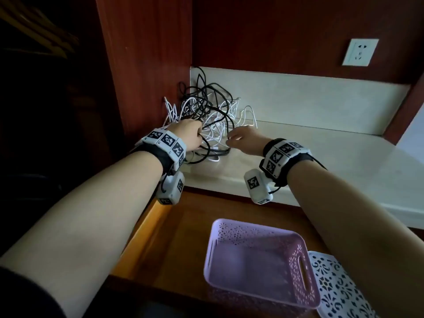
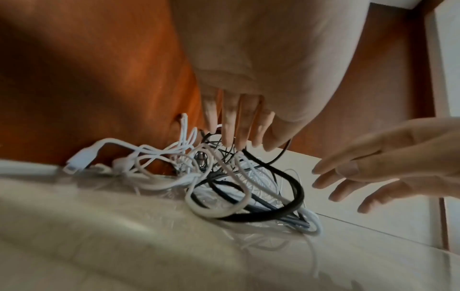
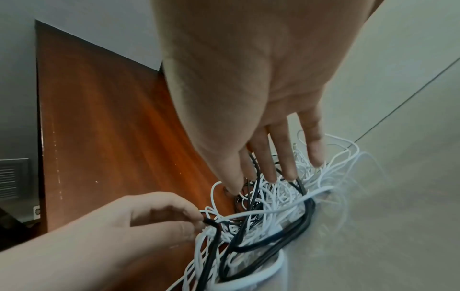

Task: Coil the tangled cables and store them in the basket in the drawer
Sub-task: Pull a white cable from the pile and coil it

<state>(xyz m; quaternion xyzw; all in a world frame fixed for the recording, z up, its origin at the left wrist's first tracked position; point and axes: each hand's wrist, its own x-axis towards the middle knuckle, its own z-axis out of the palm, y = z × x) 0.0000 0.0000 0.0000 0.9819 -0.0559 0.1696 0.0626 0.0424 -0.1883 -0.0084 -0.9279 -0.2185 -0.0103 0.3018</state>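
The left hand's (image 3: pixel 139 226) fingers pinch a black cable (image 3: pixel 211 223) at the tangle (image 1: pixel 211 120) on the counter (image 1: pixel 321 161); the right hand's (image 3: pixel 239 94) fingers reach in, spread. The basket (image 1: pixel 257 260) in the drawer (image 1: pixel 179 244) is empty: no cable coiled yet.

A pale stone counter (image 1: pixel 321 157) carries a tangle of black and white cables (image 1: pixel 206 118), heaped in its far left corner against the wooden side panel (image 1: pixel 146 65). Below the counter, the open wooden drawer (image 1: pixel 179 244) holds a purple basket (image 1: pixel 215 253) beside a white patterned basket (image 1: pixel 337 292).
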